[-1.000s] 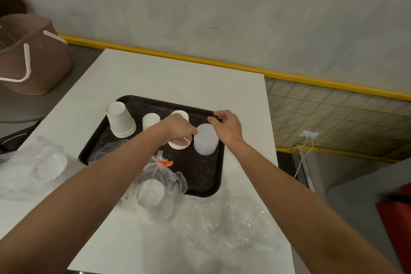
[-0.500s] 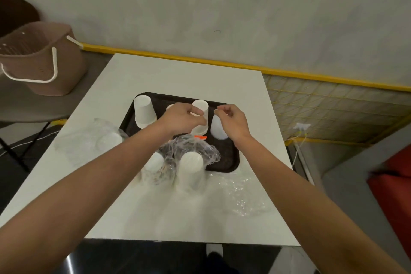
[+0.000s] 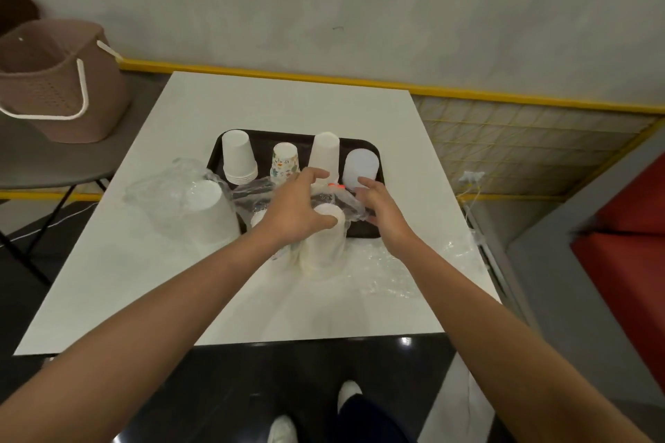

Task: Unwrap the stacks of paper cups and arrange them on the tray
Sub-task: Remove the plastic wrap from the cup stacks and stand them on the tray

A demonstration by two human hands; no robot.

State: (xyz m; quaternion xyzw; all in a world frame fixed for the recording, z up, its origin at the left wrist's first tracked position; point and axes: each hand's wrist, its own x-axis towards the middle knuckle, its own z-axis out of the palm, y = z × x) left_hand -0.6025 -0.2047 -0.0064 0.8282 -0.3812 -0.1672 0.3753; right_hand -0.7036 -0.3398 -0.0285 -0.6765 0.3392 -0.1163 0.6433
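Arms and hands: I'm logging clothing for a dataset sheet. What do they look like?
The left arm and right arm are bare to the frame's edge, with no sleeves showing. The left hand and right hand wear no gloves. No watch, bracelet or ring is visible, though parts of both hands are hidden.

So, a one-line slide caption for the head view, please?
Left hand and right hand reach for a wrapped cup stack beside a tray holding four unwrapped stacks.
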